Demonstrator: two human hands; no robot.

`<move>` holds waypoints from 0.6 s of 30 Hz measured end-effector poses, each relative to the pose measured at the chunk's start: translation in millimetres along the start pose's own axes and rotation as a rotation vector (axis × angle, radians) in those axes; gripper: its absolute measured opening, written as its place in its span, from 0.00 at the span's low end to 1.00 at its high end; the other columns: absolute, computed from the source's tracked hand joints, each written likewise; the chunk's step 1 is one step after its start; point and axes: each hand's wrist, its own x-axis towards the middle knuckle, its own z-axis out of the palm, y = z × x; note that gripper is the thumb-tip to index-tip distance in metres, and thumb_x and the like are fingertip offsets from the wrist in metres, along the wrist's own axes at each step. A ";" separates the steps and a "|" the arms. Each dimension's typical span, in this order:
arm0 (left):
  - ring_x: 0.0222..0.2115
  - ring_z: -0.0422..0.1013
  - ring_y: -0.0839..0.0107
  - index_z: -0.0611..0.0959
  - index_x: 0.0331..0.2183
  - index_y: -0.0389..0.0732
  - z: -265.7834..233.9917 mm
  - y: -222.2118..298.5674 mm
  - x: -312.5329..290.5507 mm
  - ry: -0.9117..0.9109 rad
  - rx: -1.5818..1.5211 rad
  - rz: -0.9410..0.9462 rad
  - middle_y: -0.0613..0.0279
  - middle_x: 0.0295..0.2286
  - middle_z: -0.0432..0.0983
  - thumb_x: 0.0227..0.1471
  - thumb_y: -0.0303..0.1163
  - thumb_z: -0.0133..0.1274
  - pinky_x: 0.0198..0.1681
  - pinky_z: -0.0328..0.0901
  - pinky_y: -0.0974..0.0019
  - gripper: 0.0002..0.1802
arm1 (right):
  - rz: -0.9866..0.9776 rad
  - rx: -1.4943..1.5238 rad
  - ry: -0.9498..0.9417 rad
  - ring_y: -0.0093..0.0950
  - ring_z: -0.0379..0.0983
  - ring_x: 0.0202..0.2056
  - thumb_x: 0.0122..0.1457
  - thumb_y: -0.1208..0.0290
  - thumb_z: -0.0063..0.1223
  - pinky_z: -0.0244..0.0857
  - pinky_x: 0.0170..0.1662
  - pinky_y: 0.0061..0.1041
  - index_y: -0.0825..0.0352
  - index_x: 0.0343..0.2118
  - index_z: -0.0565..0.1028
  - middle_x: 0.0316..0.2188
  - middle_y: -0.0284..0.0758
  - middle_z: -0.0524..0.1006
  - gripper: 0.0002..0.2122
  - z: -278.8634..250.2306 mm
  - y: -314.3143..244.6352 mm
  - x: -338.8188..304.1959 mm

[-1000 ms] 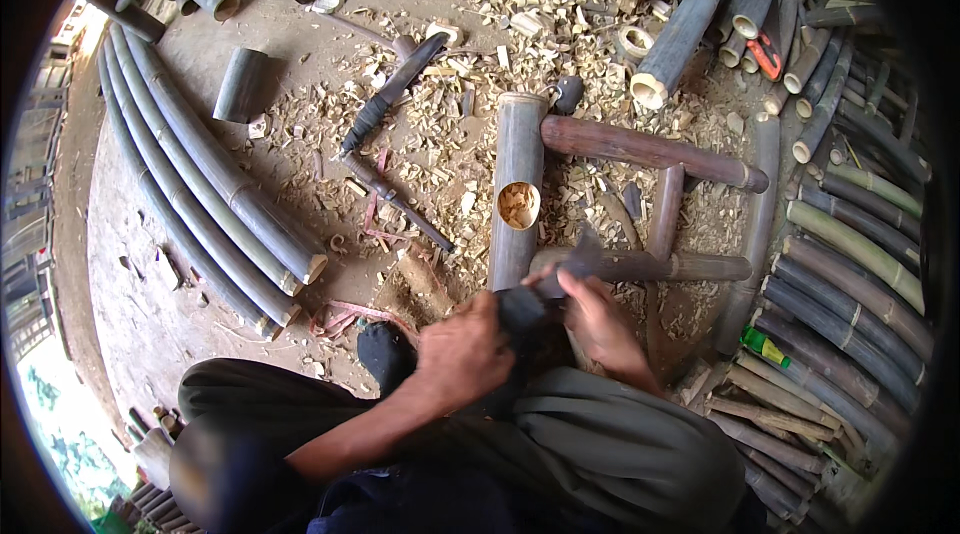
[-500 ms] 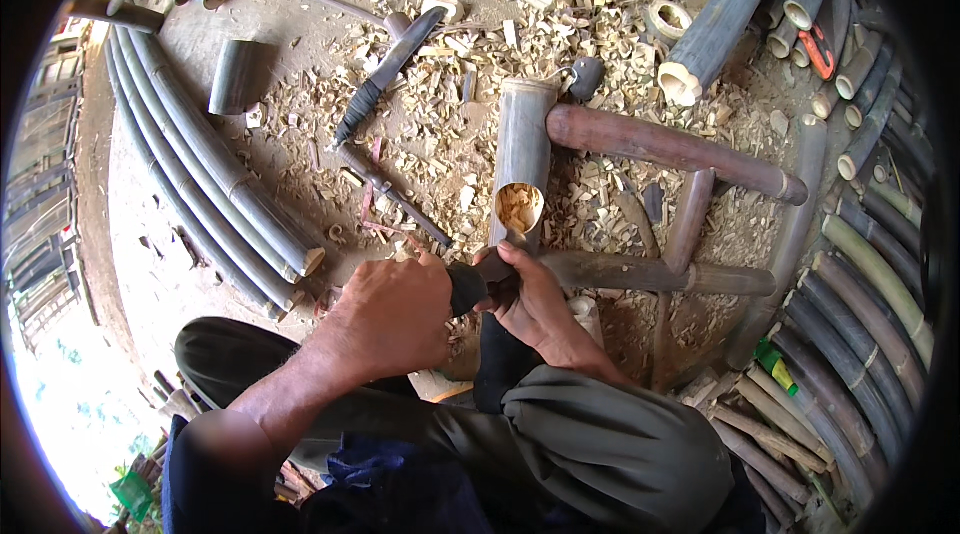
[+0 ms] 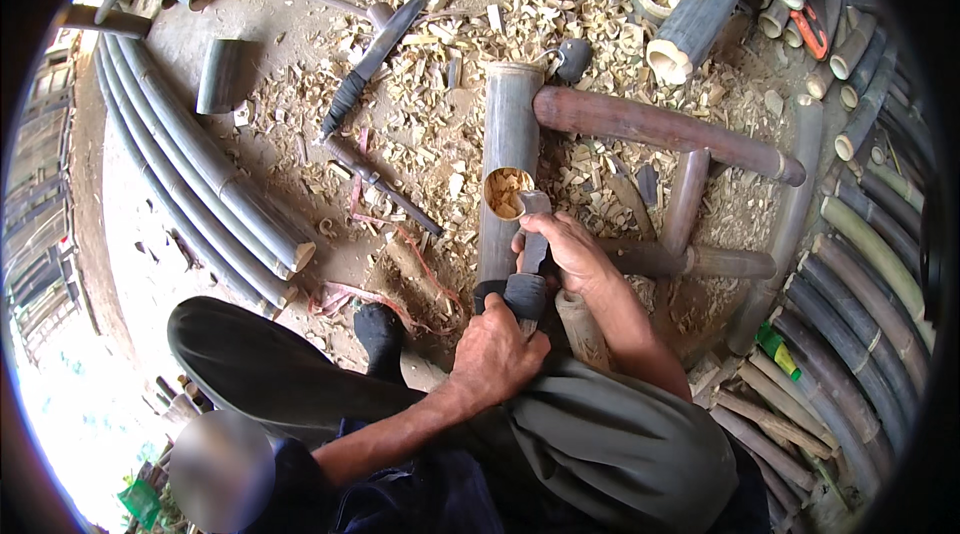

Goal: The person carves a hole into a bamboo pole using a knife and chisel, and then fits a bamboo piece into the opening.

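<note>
A grey bamboo tube (image 3: pixel 512 114) stretches away from me, with an oval hole cut in its upper side and pale wood showing inside. My left hand (image 3: pixel 497 354) is wrapped round the black-bound handle of a knife (image 3: pixel 535 249). Thumb and fingers of my right hand (image 3: pixel 572 252) pinch the knife's dark blade further up. The blade's tip lies at the lower right rim of the hole; whether it cuts into the wood cannot be made out. A reddish-brown bamboo frame (image 3: pixel 660 129) joins the tube's right side.
A large knife with a bound handle (image 3: pixel 375 59) lies on the ground among wood shavings (image 3: pixel 450 124). Long bamboo poles (image 3: pixel 205 159) lie at left, and stacked poles (image 3: pixel 850 324) at right. An orange-handled tool (image 3: pixel 812 32) rests among the far-right bamboo. A short tube (image 3: pixel 222 77) lies far left.
The knife has swung from lying sideways to pointing away from me. My left hand moved right and nearer my body; my right hand moved up and right, beside the hole.
</note>
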 end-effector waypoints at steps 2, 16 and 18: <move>0.37 0.79 0.36 0.69 0.43 0.20 -17.1 0.5 -0.8 -0.044 0.081 0.001 0.26 0.32 0.79 0.49 0.43 0.59 0.44 0.74 0.45 0.34 | -0.007 0.011 0.007 0.30 0.78 0.26 0.62 0.63 0.54 0.75 0.32 0.32 0.68 0.41 0.76 0.28 0.37 0.80 0.13 -0.7 4.1 -2.0; 0.39 0.77 0.34 0.69 0.45 0.24 3.9 2.1 -6.6 0.003 -0.195 0.018 0.28 0.34 0.79 0.48 0.44 0.63 0.45 0.71 0.43 0.35 | -0.113 -0.446 0.208 0.24 0.75 0.27 0.62 0.58 0.56 0.71 0.32 0.28 0.66 0.38 0.76 0.26 0.34 0.79 0.14 -2.0 18.3 -9.3; 0.39 0.78 0.36 0.69 0.45 0.29 -20.7 -30.4 -23.7 -0.024 -0.135 0.104 0.30 0.35 0.79 0.49 0.45 0.63 0.45 0.71 0.43 0.34 | -0.134 -0.330 0.253 0.26 0.74 0.31 0.61 0.53 0.59 0.68 0.30 0.28 0.66 0.43 0.75 0.31 0.34 0.78 0.19 27.7 25.6 -41.6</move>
